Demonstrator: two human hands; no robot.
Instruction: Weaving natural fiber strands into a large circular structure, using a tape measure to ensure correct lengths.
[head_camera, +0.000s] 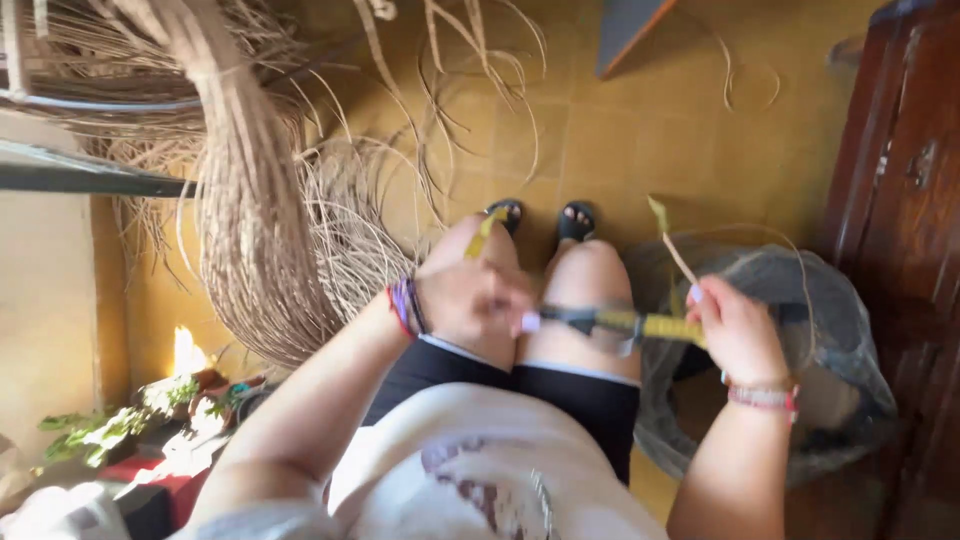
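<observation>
Left hand: the left hand (470, 300) is curled closed over the knees, fingers folded round the near end of a flat strip (640, 325) of plant fibre, with a yellow-green leaf tip (483, 232) standing up behind the knuckles.
Right hand: the right hand (738, 335) is closed in a pinch on the other end of the same strip, thumb and fingers together, a thin pale stalk (672, 245) rising from that grip.
Strip: it runs level between the two hands, above the lap, dark grey toward the left and yellow toward the right; motion blur hides its surface.
Step in hand: by my reading, the strip is being drawn taut and worked flat between the hands, a preparing stage rather than weaving proper.
Next move calls for: an even pull from both ends, and a firm pinch on the right so the narrow fibre does not slip or split.
Surroundings: a big hanging bundle of dried fibre (255, 200) is on the left, touching the tiled floor (640, 130); a grey mesh sack (800, 330) lies by the right knee; a dark wooden cabinet (910, 200) stands at the right edge.
Feet: black sandals (545, 218) on the far floor.
</observation>
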